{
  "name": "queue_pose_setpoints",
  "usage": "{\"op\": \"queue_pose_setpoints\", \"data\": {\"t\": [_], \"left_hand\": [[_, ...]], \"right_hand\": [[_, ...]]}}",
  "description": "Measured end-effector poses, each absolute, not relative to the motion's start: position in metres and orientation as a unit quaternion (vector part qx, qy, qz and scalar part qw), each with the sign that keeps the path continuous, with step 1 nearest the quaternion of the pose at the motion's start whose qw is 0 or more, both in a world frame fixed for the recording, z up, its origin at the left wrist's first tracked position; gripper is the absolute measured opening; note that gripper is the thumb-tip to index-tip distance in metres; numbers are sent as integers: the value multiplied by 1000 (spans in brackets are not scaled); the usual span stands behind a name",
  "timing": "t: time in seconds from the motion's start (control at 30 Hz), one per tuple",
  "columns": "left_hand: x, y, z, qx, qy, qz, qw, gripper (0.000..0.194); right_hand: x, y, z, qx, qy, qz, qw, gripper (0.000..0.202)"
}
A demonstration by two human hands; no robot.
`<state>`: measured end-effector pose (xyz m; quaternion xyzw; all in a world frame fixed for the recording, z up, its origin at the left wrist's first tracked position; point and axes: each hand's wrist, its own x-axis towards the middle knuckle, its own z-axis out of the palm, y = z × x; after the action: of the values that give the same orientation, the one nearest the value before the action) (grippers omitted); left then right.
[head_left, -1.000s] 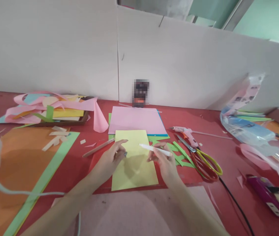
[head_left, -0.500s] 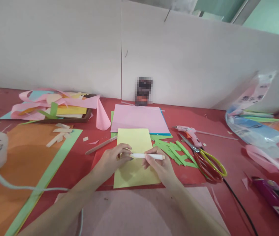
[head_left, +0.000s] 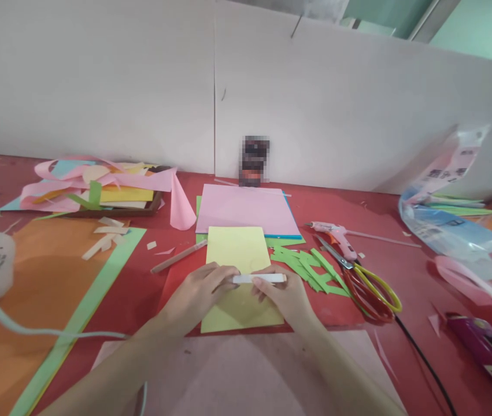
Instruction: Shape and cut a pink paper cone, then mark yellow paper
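Note:
A slim white marker (head_left: 246, 279) is held level above a sheet of yellow paper (head_left: 241, 245). My left hand (head_left: 202, 292) is closed around its left end, fingers curled over the tip. My right hand (head_left: 287, 294) pinches the right part of its barrel between thumb and fingers. The yellow sheet lies on red paper (head_left: 324, 309), its top edge against a stack of pink sheets (head_left: 246, 211). Green paper cut-outs (head_left: 310, 268) lie just right of my right hand. A pale pink pen-like stick (head_left: 178, 257) rests beyond my left hand.
Scissors (head_left: 376, 289) and a pink glue gun (head_left: 335, 234) lie on the right. Further right are a purple tool (head_left: 482, 346) and a plastic bag (head_left: 454, 225). Paper scraps (head_left: 67, 185), a pink cone (head_left: 180, 208) and orange sheets (head_left: 24, 277) occupy the left; a white cord (head_left: 33, 331) crosses there.
My left hand has rolled over and closed more around the marker's left end. The marker has shifted slightly left and down, still held by both hands.

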<state>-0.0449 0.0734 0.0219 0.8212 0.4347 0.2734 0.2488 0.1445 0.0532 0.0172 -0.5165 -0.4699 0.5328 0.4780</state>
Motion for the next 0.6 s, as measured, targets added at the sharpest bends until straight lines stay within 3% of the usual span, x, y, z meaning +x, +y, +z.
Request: {"op": "queue_pose_setpoints", "data": {"t": [0.2,0.37,0.6], "left_hand": [[-43,72,18,856,399,263,196,22],[-34,67,17,888,374,177,199,36],[-35,67,28,880,425,127,170,29]], "right_hand": [[144,50,18,-511,-479,534,474,22],[142,47,20,-503,-503,548,440,22],[135,41,21,-462,-512,600,405,29]]}}
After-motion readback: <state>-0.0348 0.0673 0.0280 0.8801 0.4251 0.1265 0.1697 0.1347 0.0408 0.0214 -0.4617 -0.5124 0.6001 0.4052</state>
